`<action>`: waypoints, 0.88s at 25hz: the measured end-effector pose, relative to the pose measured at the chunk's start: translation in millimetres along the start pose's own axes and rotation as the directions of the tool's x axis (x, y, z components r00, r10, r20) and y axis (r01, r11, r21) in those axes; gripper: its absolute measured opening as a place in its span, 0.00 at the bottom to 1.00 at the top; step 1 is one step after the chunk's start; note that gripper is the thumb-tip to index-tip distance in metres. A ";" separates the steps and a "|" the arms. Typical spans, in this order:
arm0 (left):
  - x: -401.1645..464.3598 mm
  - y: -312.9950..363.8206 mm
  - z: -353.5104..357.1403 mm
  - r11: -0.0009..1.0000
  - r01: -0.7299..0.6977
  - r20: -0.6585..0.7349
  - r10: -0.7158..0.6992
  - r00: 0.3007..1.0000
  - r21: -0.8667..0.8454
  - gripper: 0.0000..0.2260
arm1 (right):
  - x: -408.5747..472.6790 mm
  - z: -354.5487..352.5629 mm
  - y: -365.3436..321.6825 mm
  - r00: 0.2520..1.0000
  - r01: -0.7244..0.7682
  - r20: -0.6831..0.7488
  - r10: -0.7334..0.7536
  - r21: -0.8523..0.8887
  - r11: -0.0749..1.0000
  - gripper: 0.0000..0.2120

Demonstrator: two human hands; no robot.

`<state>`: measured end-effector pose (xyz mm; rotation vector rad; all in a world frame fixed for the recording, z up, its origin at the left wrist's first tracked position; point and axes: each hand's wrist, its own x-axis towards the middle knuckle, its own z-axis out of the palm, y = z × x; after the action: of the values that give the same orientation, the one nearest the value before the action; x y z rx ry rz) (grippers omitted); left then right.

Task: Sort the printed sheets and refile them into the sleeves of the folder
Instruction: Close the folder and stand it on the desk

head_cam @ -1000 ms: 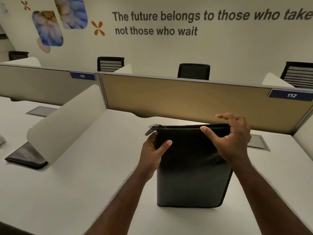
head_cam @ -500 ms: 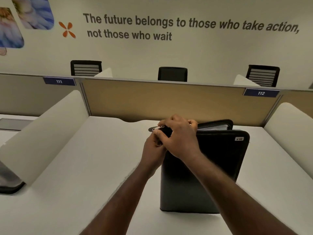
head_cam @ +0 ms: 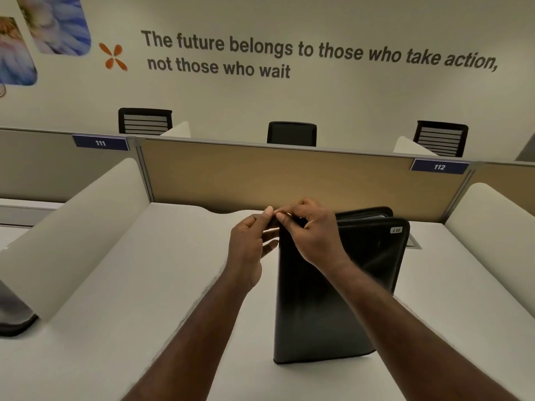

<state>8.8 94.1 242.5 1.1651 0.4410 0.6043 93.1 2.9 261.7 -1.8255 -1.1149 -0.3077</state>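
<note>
Black zip folder (head_cam: 327,299), upright on white desk (head_cam: 144,285), partly unzipped along top edge. Left hand (head_cam: 249,250) and right hand (head_cam: 312,238) both pinch its upper left corner, fingers curled close. Contents: pale edges inside, unclear. Progress: early; no sheets out, sorting and refiling remain.

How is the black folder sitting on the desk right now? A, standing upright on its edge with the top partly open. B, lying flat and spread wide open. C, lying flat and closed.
A: the folder stands on its edge on the desk, its covers parted at the top right, both hands at its top left corner.
</note>
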 end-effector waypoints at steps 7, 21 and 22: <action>-7.3 6.1 3.0 0.993 -0.090 -0.041 0.093 0.995 0.076 0.10 | -4.3 -4.1 -1.5 0.978 -0.103 -0.198 0.068 -0.174 0.979 0.08; -0.9 5.9 -7.2 0.976 -0.175 -0.183 0.150 0.972 -0.130 0.11 | 15.6 -117.1 119.8 0.749 -0.574 -0.316 0.582 0.129 0.808 0.09; 0.5 5.7 -5.9 0.975 -0.187 -0.171 0.165 0.971 -0.121 0.11 | 13.0 -117.8 123.7 0.699 -0.593 -0.251 0.669 0.319 0.739 0.07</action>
<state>4.3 100.1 245.8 1.0348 0.4284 0.8742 227.3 -103.5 258.8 -1.7509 -0.2046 -0.0829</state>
